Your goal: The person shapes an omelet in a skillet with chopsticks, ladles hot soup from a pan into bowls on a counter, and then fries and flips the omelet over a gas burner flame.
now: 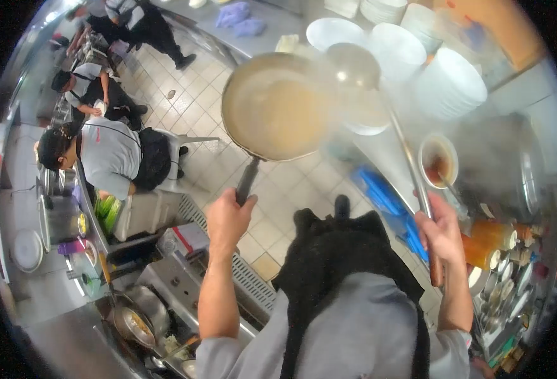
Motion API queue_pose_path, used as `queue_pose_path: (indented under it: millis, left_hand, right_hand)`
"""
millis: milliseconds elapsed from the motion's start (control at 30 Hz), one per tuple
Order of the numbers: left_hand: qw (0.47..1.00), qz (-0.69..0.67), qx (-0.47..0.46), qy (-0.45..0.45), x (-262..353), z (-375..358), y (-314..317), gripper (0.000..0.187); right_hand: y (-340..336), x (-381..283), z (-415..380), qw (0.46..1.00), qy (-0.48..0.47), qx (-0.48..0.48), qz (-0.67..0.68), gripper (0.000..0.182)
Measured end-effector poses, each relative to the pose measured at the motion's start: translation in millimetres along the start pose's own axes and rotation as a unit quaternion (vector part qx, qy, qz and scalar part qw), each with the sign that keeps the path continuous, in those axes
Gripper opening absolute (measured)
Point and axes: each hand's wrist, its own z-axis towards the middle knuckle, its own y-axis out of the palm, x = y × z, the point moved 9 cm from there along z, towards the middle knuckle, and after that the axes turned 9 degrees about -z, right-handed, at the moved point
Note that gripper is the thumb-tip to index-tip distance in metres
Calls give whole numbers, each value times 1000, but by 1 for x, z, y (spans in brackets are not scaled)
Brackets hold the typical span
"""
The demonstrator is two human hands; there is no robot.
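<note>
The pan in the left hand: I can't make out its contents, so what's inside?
Inside the pan, a cloudy tan patch shows, probably liquid. Steam blurs it, and anything beneath its surface cannot be seen.

From my remote feed I can read no text, number, brand or sign; the small red mark [98, 135] on a co-worker's grey shirt [115, 151] is too blurred for me to decipher.

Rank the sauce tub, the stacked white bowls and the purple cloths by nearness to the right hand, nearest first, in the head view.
1. Sauce tub: just ahead of the right hand.
2. Stacked white bowls: farther ahead, beyond the tub.
3. Purple cloths: far ahead, off to the left.
</note>
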Motion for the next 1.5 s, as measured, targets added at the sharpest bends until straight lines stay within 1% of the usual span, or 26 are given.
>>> queue_pose_path:
  millis: [67,133,200,233,300,333,367,433,467,533,567,633,700,767,833,933,1000,1033,1100,1267,1333,1367,1433,1467,1500]
  left_hand:
    - [1000,2,7,7,0,-3,0,39]
    - [1000,4,12,14,-1,-6,0,38]
    - [1000,5,14,14,-1,-8,-1,38]
    - [1000,5,16,10,-4,-9,-1,38]
    - [999,20,21,24,-7,-8,1,37]
    - [999,20,22,21,-9,-8,1,37]
    - [1000,13,18,15,-10,-9,2,40]
    - [1000,4,15,8,-16,-8,4,42]
    - [1000,8,17,10,-19,-6,5,43]
    - [1000,12,18,11,-24,-5,6,43]
    - [1000,2,17,15,-26,-5,7,43]
    - [1000,-7,17,17,-30,-5,7,43]
    - [1000,-25,-1,-5,-38,-6,11,42]
    - [999,-33,-4,-4,-40,-7,13,42]
    - [999,-40,-8,-1,-42,-6,16,42]
    - [999,-40,-12,1,-46,-4,19,41]
    - [999,-47,7,13,-46,-4,16,41]
    - [999,-50,2,20,-40,-4,15,41]
    - [996,-59,-50,-51,-43,-6,15,40]
    - [999,-35,-37,-18,-46,-2,14,41]
    - [998,-37,-39,-35,-52,-1,15,41]
    - [998,-37,-41,-34,-51,-2,14,41]
    - [998,-42,-34,-36,-48,-3,10,42]
    - [998,-42,-36,-35,-49,-2,11,42]
    - [998,-44,-35,-39,-51,-2,11,42]
  right_hand:
    - [21,-8,4,999,-20,-44,-17,39]
    - [36,-12,10,998,-16,-59,-31,38]
    - [55,-8,17,994,-8,-99,-49,36]
    - [60,-6,18,994,2,-102,-42,33]
    - [69,-4,19,991,17,-129,-36,33]
    - [75,-2,18,987,32,-152,-28,33]
    - [76,-1,17,987,33,-154,-29,33]
    - [86,0,12,975,64,-208,51,36]
    - [86,-2,13,975,63,-209,50,36]
    - [94,-6,10,953,89,-251,141,38]
    - [95,-10,9,953,89,-252,141,38]
    - [102,-13,4,931,142,-264,207,38]
    - [105,-14,0,922,149,-271,231,38]
    - [106,-14,-3,913,156,-277,255,38]
    - [105,-18,-6,907,137,-285,277,40]
    - [98,-18,-13,901,138,-279,303,41]
    - [91,-17,-14,897,130,-275,320,42]
    - [85,-18,-16,894,123,-271,336,43]
    - [72,-17,-18,902,113,-242,338,43]
    - [49,-11,-15,916,85,-183,346,43]
    - [38,-8,-10,939,68,-122,314,44]
    - [37,-7,-8,939,68,-120,314,44]
    - [27,-4,1,961,56,-73,260,44]
    - [27,-1,5,961,57,-71,260,44]
    - [24,0,9,971,45,-50,228,44]
